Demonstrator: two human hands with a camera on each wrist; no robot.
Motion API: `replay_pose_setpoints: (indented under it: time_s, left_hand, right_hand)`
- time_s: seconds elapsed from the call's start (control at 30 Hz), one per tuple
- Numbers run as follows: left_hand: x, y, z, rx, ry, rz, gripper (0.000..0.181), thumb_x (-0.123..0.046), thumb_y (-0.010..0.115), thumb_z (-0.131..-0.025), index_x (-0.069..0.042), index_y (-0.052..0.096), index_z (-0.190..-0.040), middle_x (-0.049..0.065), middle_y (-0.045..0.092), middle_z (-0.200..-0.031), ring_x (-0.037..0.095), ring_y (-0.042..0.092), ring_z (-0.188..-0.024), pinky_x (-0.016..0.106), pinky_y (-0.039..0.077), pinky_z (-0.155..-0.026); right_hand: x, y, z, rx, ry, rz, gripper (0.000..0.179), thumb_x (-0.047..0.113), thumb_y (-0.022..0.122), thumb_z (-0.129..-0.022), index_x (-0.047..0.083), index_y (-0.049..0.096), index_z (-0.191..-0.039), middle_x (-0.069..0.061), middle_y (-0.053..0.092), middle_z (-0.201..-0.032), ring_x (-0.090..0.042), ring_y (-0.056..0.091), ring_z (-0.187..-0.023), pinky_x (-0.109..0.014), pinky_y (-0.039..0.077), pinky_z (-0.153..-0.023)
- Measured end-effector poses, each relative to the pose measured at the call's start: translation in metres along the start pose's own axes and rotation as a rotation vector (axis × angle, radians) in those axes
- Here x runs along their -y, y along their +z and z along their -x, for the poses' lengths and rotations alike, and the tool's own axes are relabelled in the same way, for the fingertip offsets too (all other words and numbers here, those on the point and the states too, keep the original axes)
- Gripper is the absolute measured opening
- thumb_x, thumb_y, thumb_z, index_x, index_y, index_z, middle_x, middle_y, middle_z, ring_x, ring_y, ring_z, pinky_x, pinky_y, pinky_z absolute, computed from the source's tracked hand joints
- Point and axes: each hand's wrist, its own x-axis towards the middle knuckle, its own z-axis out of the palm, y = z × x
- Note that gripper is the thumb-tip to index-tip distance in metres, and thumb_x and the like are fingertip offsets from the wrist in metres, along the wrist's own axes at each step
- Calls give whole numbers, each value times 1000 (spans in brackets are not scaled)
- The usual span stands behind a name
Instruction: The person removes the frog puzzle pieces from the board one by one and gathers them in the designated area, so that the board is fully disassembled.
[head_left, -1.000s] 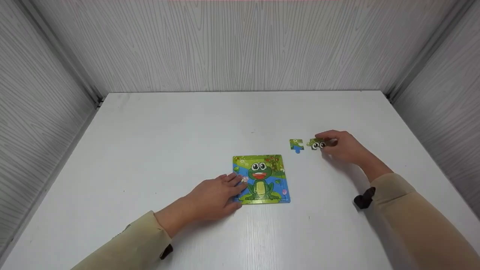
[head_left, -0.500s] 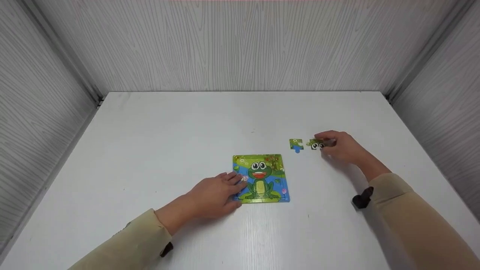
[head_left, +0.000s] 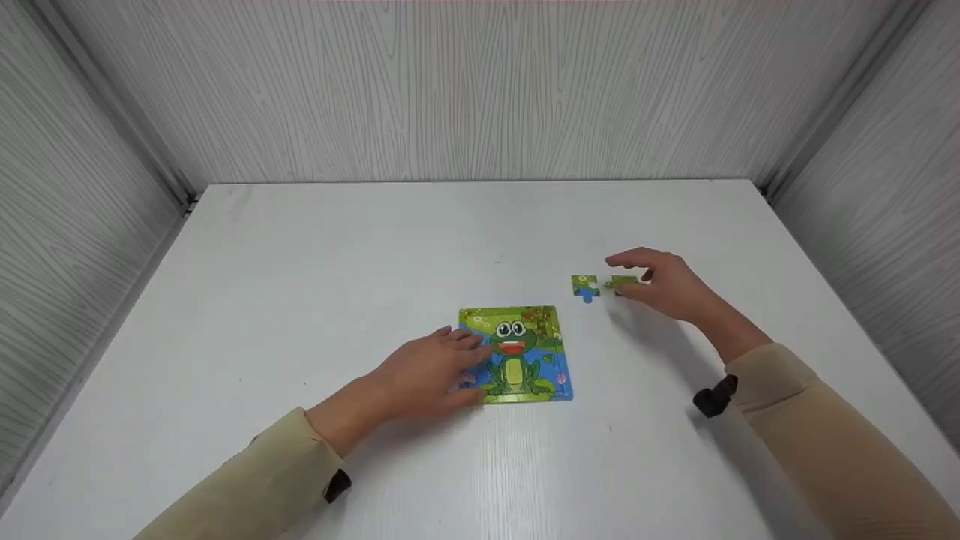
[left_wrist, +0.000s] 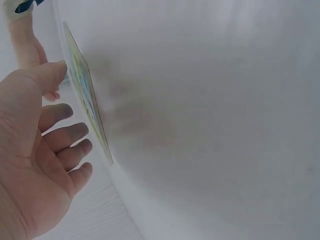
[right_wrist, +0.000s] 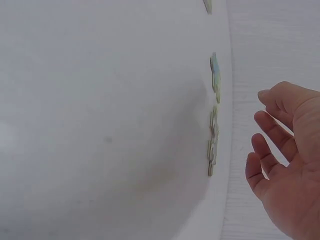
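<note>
Across the left side of the frog puzzle [head_left: 525,367], the left hand [head_left: 424,379] is laid with fingers extended, nothing gripped; whether contact is made cannot be told. Farther right, the right hand [head_left: 666,283], nearer to both loose pieces, is held above the table [head_left: 360,255], thumb and fingers parted, nothing grasped. Beneath its thumb, the half-hidden piece [head_left: 622,280] is pointed tab-leftward at the blue-and-green piece [head_left: 583,286], just beside.
</note>
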Motion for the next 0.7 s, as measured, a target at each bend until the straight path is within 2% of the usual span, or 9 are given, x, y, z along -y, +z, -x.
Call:
replay_pose_setpoints:
  time_s: [0.17, 0.4, 0.7]
  left_hand:
    - [-8, 1, -13, 16, 41, -16, 68, -49, 60, -106, -20, 42, -165, 13, 47, -164, 31, 39, -154, 48, 27, -127]
    - [-18, 10, -28, 39, 70, -38, 70, -55, 59, -105, -18, 45, -164, 11, 41, -168, 33, 33, -157, 47, 27, -127]
    - [-26, 18, -34, 121, 61, -78, 70, -58, 49, -108, -23, 37, -167, 12, 24, -175, 32, 19, -162, 43, 24, -128]
  right_hand:
    - [23, 14, -3, 38, -68, 8, 45, 17, 74, -101, 10, 66, -145, -7, 65, -145, -35, 56, -135, -53, 49, -105]
    - [50, 37, -10, 96, -172, -9, 46, 20, 78, -99, 7, 68, -142, -7, 68, -139, -32, 62, -128, -56, 50, -104]
    - [65, 59, -14, 196, -223, 16, 47, 16, 80, -96, 7, 68, -141, -9, 69, -138, -28, 63, -127, -53, 51, -105]
